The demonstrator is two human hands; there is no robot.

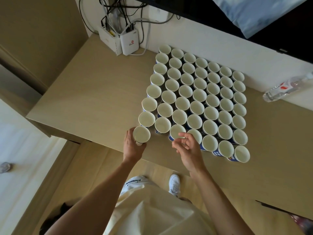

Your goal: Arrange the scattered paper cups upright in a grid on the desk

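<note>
Logging from the head view: the left hand point(131, 146) grips one upright paper cup point(141, 135) at lower centre of the frame, fingers curled round its wall. The cup sits at the near left corner of the cup grid point(199, 95), just beside the next cup in the left-hand column. Its base is hidden, so I cannot tell whether it rests on the desk point(94, 92). The grid fills centre to right of frame, cups upright and rims close together. The right hand point(189, 150) is over the grid's near edge, fingers loosely curled and holding nothing. I cannot tell whether they touch a rim. There are two white router boxes point(129, 44) at upper centre and a clear plastic bottle point(284, 87) at the right edge.
</note>
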